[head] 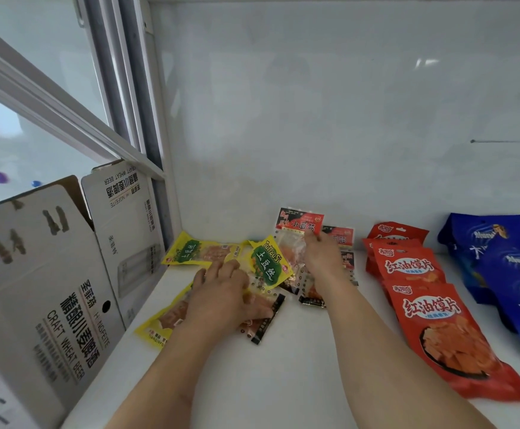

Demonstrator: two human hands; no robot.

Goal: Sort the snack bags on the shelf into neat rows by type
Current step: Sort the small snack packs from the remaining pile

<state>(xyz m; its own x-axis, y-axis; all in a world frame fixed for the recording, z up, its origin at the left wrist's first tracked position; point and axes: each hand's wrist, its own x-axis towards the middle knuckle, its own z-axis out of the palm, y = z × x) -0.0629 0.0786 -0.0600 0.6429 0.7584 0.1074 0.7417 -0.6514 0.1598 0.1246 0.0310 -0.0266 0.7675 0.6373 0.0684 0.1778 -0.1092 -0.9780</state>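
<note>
Three red bags [432, 308], perhaps three yellow [197, 249]

Bare white shelf [283, 382] lies open in front of the loose snack pile [265, 274], a wide lane between both forearms, and there's open air above the pile all the way up the back wall [314, 119]. Left of the pile the open cardboard box [51, 289] walls off that side, its flap standing just beside the yellow bags. Right of the pile a narrow strip of shelf runs before the red bag row [432, 305], with the blue bags [506, 274] beyond, though how far back that strip goes is hard to judge.
</note>
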